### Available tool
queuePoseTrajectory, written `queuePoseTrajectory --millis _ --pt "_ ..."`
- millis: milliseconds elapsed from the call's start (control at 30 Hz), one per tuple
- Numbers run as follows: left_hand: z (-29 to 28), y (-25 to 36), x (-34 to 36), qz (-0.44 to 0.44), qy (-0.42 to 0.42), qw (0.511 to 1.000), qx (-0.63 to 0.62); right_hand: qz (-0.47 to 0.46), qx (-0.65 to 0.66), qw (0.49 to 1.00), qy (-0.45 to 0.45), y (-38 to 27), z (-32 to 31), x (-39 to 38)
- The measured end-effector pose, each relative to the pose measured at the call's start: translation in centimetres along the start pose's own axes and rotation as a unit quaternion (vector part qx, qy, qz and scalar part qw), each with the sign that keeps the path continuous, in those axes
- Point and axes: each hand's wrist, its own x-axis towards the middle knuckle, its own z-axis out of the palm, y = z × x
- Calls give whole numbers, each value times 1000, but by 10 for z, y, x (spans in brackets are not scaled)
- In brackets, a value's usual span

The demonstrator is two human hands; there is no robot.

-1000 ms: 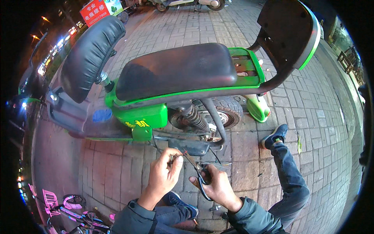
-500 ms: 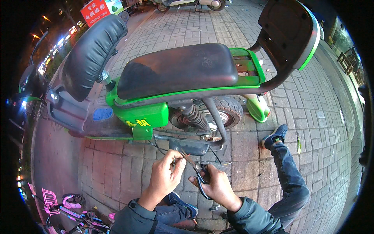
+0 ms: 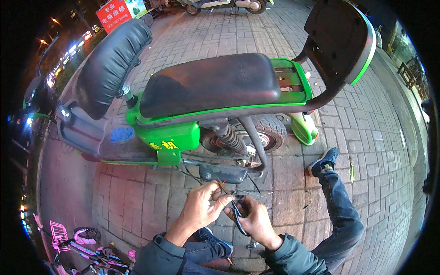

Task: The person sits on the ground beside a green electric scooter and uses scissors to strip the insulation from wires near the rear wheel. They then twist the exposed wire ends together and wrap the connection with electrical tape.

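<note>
A green electric scooter (image 3: pixel 167 130) with a black seat (image 3: pixel 211 87) stands side-on before me. Below its rear wheel (image 3: pixel 270 133), my right hand (image 3: pixel 257 221) grips scissors with dark handles (image 3: pixel 239 221). Their narrow blades point up and left to my left hand's fingertips. My left hand (image 3: pixel 198 207) pinches a thin wire with a reddish tip (image 3: pixel 223 182), right at the blades. Whether the blades touch the wire is too small to tell. A black cable (image 3: pixel 189 172) runs down from the scooter toward my left fingers. Other thin wires (image 3: pixel 256 191) stick out right of the scissors.
The scooter's grey controller-like box (image 3: pixel 223 174) hangs low just beyond my hands. My outstretched leg (image 3: pixel 338 208) is at the right, on brick paving (image 3: pixel 293 197). A pink child's bicycle (image 3: pixel 87 247) lies at lower left. Another scooter (image 3: pixel 224 5) stands at the far edge.
My left hand has shifted slightly right, and its thumb now sits closer to the scissors. The right hand keeps its grip on them, almost in place. The scooter has not visibly moved.
</note>
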Motion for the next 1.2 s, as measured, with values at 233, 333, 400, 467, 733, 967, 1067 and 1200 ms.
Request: queuePoseTrajectory --millis 233,333,400,467,733,967,1067,1200 --pt "-8 -10 -7 -95 -38 995 -17 41 372 918 131 0 -36 15" --pt "2 -12 -5 -76 0 957 -279 39 539 832 122 2 -39 21" --pt "3 -15 0 -54 18 944 -326 60 472 875 91 3 -29 19" --pt "2 -16 2 -56 31 937 -343 54 441 896 18 2 -22 16" --pt "0 -17 0 -107 31 941 -320 22 425 905 9 -20 -12 30" --pt "0 -23 0 -70 68 959 -267 -30 452 891 -3 -26 9 54" --pt "-3 -23 -2 -111 78 961 -242 -15 449 893 -8 -22 17 56" --pt "-7 -19 -4 -180 65 937 -292 3 474 878 -69 -19 23 54"
